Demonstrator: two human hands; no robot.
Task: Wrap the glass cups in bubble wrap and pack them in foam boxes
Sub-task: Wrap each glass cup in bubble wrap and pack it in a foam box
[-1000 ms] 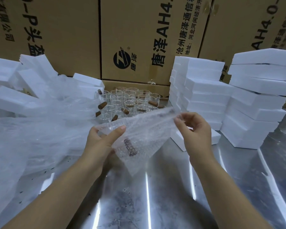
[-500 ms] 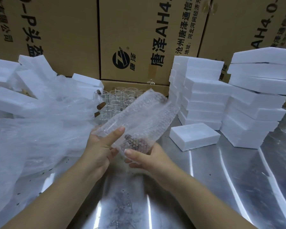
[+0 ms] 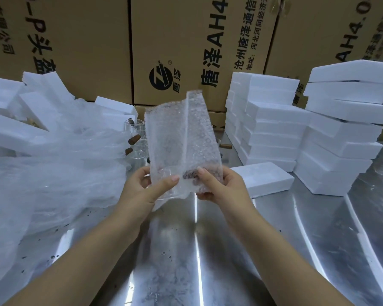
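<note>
We hold the wrap (image 3: 179, 133) upright above the table (image 3: 208, 261). Our left hand (image 3: 145, 189) and right hand (image 3: 220, 184) both pinch its lower part, where the cup (image 3: 188, 176) sits (only dimly seen). The long top flap is loose, so the cup may slip out if we tilt. The box (image 3: 261, 178) beside is closed, so we cannot see its content.

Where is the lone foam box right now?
In the head view, the lone foam box lies flat on the metal table, right of centre, just right of the right hand and in front of the nearer foam stack.
</note>
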